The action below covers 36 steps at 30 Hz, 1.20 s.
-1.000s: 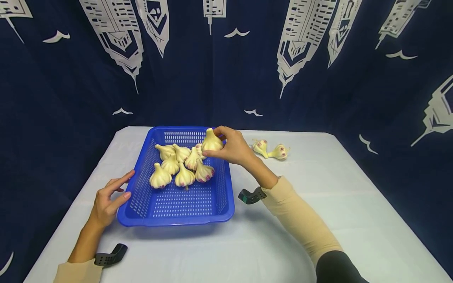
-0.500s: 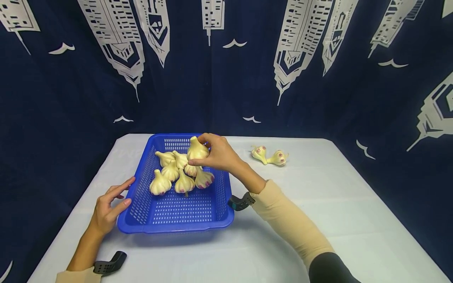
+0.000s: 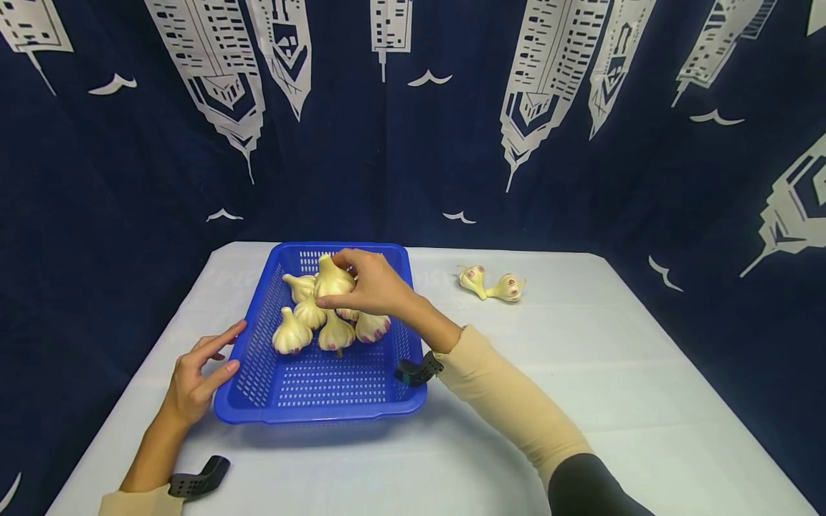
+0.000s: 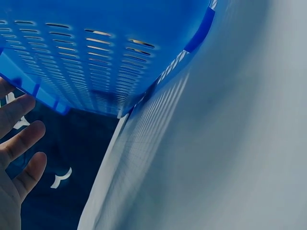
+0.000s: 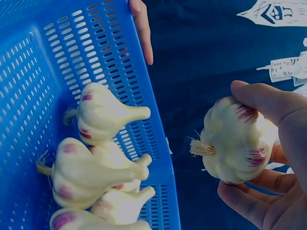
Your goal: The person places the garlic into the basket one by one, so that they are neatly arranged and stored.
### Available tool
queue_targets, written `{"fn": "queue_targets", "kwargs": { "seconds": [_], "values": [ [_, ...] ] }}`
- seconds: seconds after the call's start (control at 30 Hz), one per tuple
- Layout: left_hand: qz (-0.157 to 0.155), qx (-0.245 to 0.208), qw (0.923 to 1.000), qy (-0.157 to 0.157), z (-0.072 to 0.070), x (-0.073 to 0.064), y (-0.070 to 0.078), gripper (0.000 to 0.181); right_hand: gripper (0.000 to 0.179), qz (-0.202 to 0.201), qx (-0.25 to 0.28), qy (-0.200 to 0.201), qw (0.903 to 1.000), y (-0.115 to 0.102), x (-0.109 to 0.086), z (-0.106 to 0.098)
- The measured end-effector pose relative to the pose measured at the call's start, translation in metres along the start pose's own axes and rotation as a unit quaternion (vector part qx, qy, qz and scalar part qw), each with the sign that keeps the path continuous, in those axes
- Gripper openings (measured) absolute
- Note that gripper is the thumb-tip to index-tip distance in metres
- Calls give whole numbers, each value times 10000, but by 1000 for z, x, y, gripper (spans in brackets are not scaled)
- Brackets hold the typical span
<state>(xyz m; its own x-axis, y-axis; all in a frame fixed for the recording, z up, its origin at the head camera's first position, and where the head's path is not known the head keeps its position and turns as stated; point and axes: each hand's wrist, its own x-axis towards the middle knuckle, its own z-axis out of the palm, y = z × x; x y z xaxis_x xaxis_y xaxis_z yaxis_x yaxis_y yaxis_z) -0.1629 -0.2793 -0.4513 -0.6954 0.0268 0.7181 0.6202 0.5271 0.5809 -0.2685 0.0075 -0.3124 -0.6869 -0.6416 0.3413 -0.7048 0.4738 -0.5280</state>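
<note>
My right hand (image 3: pixel 369 285) grips a garlic bulb (image 3: pixel 332 278) between thumb and fingers, over the back half of the blue basket (image 3: pixel 323 413). In the right wrist view this held bulb (image 5: pixel 236 139) shows its root tuft and purple streaks. Several other garlic bulbs (image 3: pixel 292 331) lie in the basket below, some hidden behind the right hand. My left hand (image 3: pixel 193 376) has its fingers extended, with the fingertips at the basket's left rim. From the left wrist view, these fingers (image 4: pixel 24 143) are spread beside the basket's slotted outer wall (image 4: pixel 91 52).
Two more garlic bulbs (image 3: pixel 472 280) lie on the white tablecloth (image 3: pixel 548 373), to the right of the basket near the back edge. A dark blue curtain (image 3: pixel 413 158) with white building prints hangs behind the table.
My right hand has carried the garlic bulb leftward across the basket, from near its right rim toward the middle. The left hand keeps its place at the left rim.
</note>
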Motion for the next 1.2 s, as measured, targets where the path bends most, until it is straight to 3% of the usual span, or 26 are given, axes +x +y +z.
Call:
{"fn": "queue_targets", "kwargs": {
  "seconds": [0.23, 0.6, 1.2],
  "values": [
    [-49, 44, 10000, -40, -1, 0, 1, 56, 63, -48, 166, -339, 9993, -5, 8, 13],
    [-17, 29, 10000, -39, 0, 0, 1, 55, 62, -98, -156, -881, 9959, -10, 21, 37],
    [-66, 104, 9999, -83, -2, 1, 3, 55, 49, -231, 136, -1716, 9848, -10, 31, 71]
  ]
}}
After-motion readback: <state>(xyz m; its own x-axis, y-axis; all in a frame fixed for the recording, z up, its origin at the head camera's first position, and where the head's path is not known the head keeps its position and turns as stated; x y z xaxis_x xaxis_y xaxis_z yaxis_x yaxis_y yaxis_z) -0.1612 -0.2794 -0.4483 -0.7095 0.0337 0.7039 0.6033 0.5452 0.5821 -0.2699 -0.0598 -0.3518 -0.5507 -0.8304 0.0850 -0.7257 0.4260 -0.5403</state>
